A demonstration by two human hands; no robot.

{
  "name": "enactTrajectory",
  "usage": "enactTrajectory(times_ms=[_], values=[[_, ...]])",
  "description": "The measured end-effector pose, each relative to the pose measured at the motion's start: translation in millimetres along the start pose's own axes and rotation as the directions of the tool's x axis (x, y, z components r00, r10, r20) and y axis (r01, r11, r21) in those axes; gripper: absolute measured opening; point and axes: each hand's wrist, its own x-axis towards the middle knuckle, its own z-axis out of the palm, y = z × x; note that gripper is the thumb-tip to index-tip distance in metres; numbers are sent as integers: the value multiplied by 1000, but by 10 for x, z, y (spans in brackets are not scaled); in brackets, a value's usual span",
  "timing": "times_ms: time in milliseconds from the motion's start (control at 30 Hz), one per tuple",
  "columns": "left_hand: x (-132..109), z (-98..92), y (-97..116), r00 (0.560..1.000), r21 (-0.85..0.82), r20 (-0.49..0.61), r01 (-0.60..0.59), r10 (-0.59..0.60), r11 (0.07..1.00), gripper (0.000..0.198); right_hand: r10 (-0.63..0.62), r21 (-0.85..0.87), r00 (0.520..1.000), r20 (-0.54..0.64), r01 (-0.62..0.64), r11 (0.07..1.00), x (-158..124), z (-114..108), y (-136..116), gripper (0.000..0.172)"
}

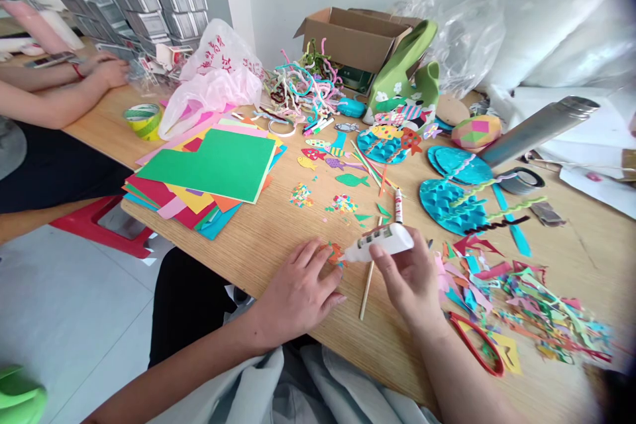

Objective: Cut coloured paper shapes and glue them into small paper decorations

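Note:
My right hand is wrapped round a white glue bottle, tilted with its nozzle pointing left onto a small orange paper cutout. My left hand lies on the table beside the cutout, fingers spread, fingertips touching its left and lower edge. Under the bottle lies a thin wooden stick. Behind it stands a marker. Two small heaps of confetti, one of them a pile of paper bits, and a green paper fish lie beyond my hands.
Coloured paper sheets are stacked at left. Red-handled scissors and paper scraps lie at right, below blue painted discs. Pipe cleaners and a cardboard box are at the back. Another person's hands rest at far left.

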Motion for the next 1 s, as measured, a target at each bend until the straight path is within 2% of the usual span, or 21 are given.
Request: enactTrajectory(times_ms=[100, 200, 400, 733, 800, 900, 1000], values=[[-3, 2, -1, 1000, -7, 12, 2, -2, 1000, 35, -22, 53, 980, -200, 34, 998, 59, -41, -31, 26], [-6, 13, -4, 1000, -19, 22, 9, -9, 1000, 34, -79, -71, 952, -296, 61, 996, 137, -102, -6, 34], [-30, 60, -25, 1000, -33, -6, 11, -11, 999, 38, -88, -383, 959, -270, -23, 923, 241, -194, 154, 30], [-58, 103, -42, 993, -17, -115, -24, 22, 1000, 43, -59, -638, 970, -236, -108, 763, 304, -256, 396, 19], [-59, 112, -43, 991, -20, -131, -30, 27, 999, 41, -68, -687, 978, -198, -89, 721, 300, -256, 411, 17], [-54, 106, -43, 988, -31, -148, -40, 35, 999, 36, -150, -746, 979, -138, -3, 665, 288, -255, 357, 16], [-52, 87, -39, 987, -43, -156, -44, 37, 998, 31, -218, -736, 972, -84, 87, 672, 270, -248, 208, 16]])
